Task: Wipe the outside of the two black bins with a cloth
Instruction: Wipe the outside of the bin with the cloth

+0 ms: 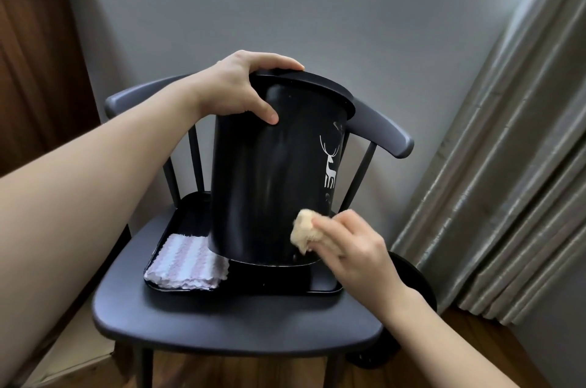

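Note:
A black bin [272, 178] with a white deer print stands tilted on a black tray [326, 287] on a dark chair seat. My left hand [237, 89] grips the bin's top rim, thumb on the near side. My right hand [352, 248] holds a bunched beige cloth [302, 229] pressed against the bin's lower right side. A second black bin [412, 279] stands on the floor to the right of the chair, mostly hidden behind my right arm.
A folded pink-and-white striped cloth [187, 262] lies in the tray's left part. The chair [234, 324] backs onto a grey wall. Grey curtains [513, 165] hang at the right, a wooden panel [35, 70] at the left. The floor is wood.

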`<state>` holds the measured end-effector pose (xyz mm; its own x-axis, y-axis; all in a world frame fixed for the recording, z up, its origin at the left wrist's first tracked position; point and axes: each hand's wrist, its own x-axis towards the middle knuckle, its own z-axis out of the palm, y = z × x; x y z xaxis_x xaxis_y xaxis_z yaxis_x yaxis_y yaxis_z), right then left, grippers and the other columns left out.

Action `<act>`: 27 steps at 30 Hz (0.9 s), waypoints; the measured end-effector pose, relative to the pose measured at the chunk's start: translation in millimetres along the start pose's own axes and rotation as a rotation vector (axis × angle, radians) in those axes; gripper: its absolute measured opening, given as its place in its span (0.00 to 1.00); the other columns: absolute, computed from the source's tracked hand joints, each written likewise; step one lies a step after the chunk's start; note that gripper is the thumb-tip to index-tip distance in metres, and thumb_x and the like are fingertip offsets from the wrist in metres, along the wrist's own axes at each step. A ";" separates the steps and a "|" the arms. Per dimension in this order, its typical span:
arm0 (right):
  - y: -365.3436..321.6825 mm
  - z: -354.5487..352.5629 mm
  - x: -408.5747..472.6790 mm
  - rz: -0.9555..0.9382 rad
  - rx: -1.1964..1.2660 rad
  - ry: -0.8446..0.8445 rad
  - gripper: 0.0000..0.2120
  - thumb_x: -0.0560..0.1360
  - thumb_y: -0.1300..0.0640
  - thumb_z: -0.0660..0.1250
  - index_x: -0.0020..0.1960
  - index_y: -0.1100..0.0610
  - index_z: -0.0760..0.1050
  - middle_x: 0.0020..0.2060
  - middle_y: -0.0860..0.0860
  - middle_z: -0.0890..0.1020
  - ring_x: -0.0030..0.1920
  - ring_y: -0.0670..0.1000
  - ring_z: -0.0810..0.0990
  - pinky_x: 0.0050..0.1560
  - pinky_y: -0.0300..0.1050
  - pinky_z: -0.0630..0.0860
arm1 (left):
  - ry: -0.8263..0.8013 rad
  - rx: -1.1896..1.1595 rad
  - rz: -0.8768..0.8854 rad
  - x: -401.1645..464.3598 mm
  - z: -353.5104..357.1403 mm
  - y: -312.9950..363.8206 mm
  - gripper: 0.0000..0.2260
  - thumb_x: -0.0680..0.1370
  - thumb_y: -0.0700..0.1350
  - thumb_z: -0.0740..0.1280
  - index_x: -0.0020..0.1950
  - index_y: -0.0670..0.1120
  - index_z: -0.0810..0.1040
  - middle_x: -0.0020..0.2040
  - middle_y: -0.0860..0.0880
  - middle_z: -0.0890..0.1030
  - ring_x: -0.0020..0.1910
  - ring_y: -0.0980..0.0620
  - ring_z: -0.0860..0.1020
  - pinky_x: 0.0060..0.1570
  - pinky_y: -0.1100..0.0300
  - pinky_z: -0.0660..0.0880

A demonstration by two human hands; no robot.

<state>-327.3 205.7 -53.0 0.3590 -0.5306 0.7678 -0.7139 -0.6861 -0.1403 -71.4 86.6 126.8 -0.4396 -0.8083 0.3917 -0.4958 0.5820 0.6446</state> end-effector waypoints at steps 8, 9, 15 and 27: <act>-9.5 -1.0 -18.5 -0.076 0.041 -0.179 0.14 0.71 0.58 0.76 0.57 0.58 0.83 0.40 0.54 0.78 0.37 0.53 0.78 0.38 0.42 0.77 | 0.001 -0.016 -0.021 -3.0 -3.0 5.8 0.34 0.66 0.31 0.80 0.63 0.64 0.80 0.50 0.68 0.82 0.52 0.66 0.81 0.48 0.73 0.76; -9.8 -0.8 -19.0 -0.064 0.041 -0.168 0.14 0.71 0.58 0.76 0.57 0.58 0.83 0.40 0.54 0.78 0.37 0.54 0.78 0.38 0.43 0.77 | 0.009 -0.008 -0.029 -4.6 -2.6 8.8 0.34 0.66 0.32 0.79 0.63 0.63 0.79 0.51 0.66 0.82 0.53 0.63 0.81 0.49 0.71 0.77; -13.8 3.1 -17.6 -0.034 0.056 -0.126 0.15 0.71 0.58 0.77 0.57 0.58 0.83 0.40 0.53 0.77 0.37 0.53 0.77 0.38 0.42 0.76 | 0.093 0.461 0.028 -7.5 25.3 38.3 0.36 0.67 0.44 0.71 0.72 0.67 0.68 0.60 0.56 0.72 0.67 0.50 0.66 0.70 0.48 0.61; -16.9 -7.0 -16.6 0.015 0.108 -0.110 0.15 0.71 0.58 0.77 0.56 0.59 0.83 0.40 0.54 0.78 0.38 0.53 0.78 0.39 0.44 0.77 | 0.117 0.378 -0.082 2.5 23.0 40.6 0.37 0.64 0.49 0.83 0.67 0.73 0.73 0.56 0.67 0.73 0.61 0.59 0.62 0.65 0.55 0.57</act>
<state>-325.4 229.5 -58.9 0.4169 -0.5881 0.6930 -0.6529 -0.7243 -0.2219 -109.9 110.2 138.9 -0.3095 -0.8456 0.4349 -0.7759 0.4890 0.3986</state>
